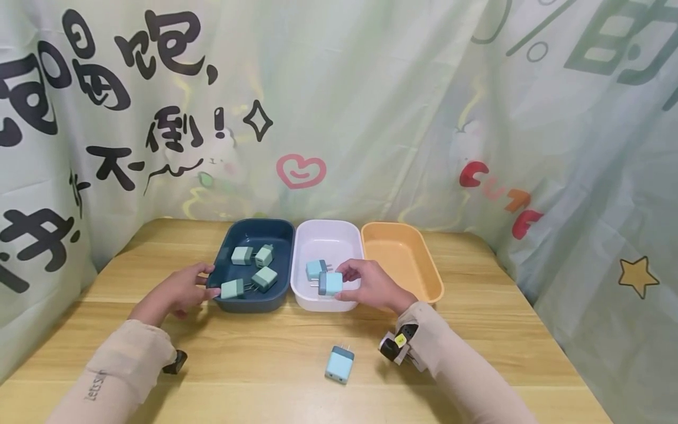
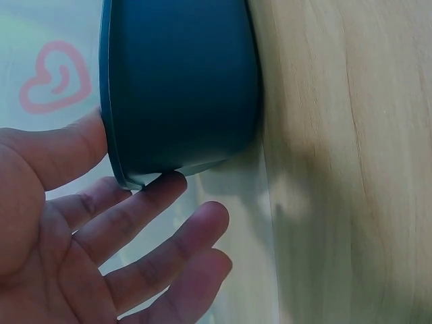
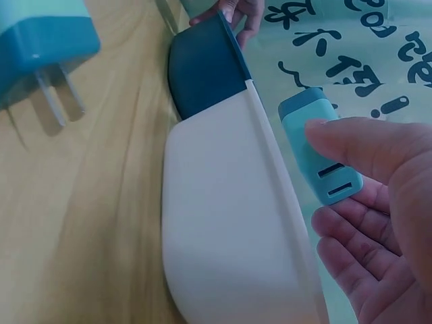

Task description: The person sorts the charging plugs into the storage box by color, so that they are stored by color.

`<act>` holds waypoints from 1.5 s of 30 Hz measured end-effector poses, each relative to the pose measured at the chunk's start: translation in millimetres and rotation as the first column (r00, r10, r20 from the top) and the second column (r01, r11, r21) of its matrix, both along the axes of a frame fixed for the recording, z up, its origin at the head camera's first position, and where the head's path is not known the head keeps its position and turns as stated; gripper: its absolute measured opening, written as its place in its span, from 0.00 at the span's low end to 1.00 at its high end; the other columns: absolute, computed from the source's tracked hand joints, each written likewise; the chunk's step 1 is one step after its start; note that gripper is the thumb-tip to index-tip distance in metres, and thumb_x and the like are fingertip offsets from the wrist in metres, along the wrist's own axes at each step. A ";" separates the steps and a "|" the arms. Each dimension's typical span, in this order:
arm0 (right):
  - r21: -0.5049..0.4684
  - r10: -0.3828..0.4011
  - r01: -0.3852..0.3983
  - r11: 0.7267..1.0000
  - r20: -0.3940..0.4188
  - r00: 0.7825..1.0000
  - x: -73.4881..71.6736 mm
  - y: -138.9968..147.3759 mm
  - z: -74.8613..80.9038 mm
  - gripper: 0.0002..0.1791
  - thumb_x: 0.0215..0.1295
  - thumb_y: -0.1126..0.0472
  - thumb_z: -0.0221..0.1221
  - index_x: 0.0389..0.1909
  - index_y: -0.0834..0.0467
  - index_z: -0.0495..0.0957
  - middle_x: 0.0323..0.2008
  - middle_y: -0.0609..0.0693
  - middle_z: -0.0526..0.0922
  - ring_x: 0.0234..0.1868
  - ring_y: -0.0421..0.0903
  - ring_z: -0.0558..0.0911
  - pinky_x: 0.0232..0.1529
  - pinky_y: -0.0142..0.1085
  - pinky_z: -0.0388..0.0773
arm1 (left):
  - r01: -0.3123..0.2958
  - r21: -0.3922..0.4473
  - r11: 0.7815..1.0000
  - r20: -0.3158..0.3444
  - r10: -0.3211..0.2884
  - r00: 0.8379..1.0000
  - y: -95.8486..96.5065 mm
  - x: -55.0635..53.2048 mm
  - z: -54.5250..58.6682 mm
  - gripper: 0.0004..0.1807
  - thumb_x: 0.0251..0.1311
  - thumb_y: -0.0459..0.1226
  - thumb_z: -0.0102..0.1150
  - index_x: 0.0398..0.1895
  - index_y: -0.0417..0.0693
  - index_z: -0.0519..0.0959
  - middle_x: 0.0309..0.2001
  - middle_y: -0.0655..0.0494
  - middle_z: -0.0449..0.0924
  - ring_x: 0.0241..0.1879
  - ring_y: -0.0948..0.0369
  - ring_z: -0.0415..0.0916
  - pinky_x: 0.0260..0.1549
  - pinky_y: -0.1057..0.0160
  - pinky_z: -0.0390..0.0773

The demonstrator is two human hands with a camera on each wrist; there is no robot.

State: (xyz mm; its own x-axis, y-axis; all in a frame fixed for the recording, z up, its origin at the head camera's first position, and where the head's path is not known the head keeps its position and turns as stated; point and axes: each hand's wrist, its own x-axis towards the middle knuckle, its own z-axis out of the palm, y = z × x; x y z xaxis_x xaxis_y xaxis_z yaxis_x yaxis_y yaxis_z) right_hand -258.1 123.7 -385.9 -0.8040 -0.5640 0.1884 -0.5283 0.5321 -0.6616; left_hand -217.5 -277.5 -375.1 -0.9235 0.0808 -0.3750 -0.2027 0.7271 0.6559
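My right hand pinches a light blue USB charger with a darker blue end between thumb and fingers, over the front of the white tray. In the right wrist view, two slots show on this charger. Behind it, another blue charger lies in the white tray. My left hand holds the dark blue tray at its left rim, thumb over the edge and fingertips at the outer wall. Several pale green chargers lie inside that tray.
An orange tray stands right of the white one. One more blue charger lies on the wooden table in front of the trays, prongs pointing away. A printed curtain hangs behind and at both sides.
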 end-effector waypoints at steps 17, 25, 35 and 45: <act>-0.046 0.002 0.000 0.999 0.032 0.999 -25.4 -11.5 0.8 0.21 0.48 0.60 0.75 0.42 0.60 0.79 0.35 0.48 0.81 0.41 0.53 0.81 0.48 0.45 0.78 | 0.014 -0.024 1.000 -0.003 -0.014 1.000 0.6 0.2 6.8 0.41 0.63 0.43 0.63 0.70 0.36 0.53 0.66 0.25 0.57 0.50 0.38 0.73 0.27 0.50 0.81; -0.061 0.015 -0.016 0.998 -0.013 1.000 -36.5 -14.9 1.8 0.20 0.46 0.62 0.76 0.40 0.62 0.79 0.32 0.49 0.81 0.38 0.51 0.81 0.45 0.39 0.79 | 0.008 -0.030 1.000 0.005 -0.008 1.000 1.1 1.1 5.7 0.41 0.63 0.44 0.63 0.70 0.36 0.53 0.66 0.25 0.56 0.50 0.38 0.72 0.28 0.50 0.81; -0.013 -0.039 0.040 0.999 0.003 0.999 -47.8 -18.3 3.1 0.22 0.46 0.60 0.77 0.42 0.60 0.80 0.34 0.47 0.82 0.39 0.47 0.81 0.45 0.37 0.78 | 0.003 -0.041 0.999 0.015 -0.002 1.000 2.8 -0.3 5.0 0.41 0.62 0.44 0.64 0.70 0.37 0.54 0.66 0.26 0.57 0.50 0.38 0.71 0.27 0.51 0.81; 0.015 -0.075 0.074 0.997 0.043 0.996 -56.8 -21.4 4.3 0.23 0.47 0.59 0.76 0.44 0.60 0.80 0.36 0.50 0.82 0.42 0.51 0.81 0.47 0.38 0.77 | 0.007 -0.042 0.999 0.010 -0.007 1.000 4.3 0.5 6.1 0.42 0.62 0.44 0.64 0.71 0.37 0.53 0.66 0.25 0.57 0.51 0.36 0.70 0.27 0.51 0.81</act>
